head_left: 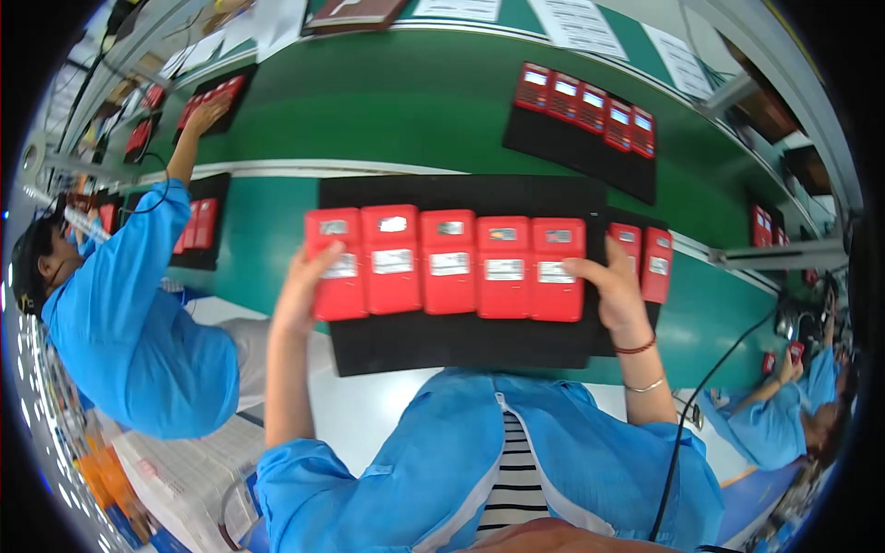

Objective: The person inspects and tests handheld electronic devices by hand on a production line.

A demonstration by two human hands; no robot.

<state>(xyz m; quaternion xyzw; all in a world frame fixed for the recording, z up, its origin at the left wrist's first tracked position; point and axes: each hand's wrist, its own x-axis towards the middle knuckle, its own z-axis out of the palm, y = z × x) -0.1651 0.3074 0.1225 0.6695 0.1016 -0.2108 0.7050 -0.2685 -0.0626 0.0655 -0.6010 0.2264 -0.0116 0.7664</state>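
Observation:
Several red handheld devices (449,263) lie side by side in a row, backs up, each with a white label and a small window near its top. They are on or just above a black mat (452,346) in front of me. My left hand (309,281) grips the row's left end, thumb on top of the outermost device. At the other end my right hand (610,288), with a red cord and a bangle at its wrist, grips the last device, thumb over its label. The row is pressed together between both hands; the fingers underneath are hidden.
Just right of my right hand, two more red devices (656,265) lie on another black mat. On the green conveyor (415,101) ahead, a mat carries red devices with lit screens (587,109). A co-worker (138,313) reaches over at left; another person (784,405) works at far right.

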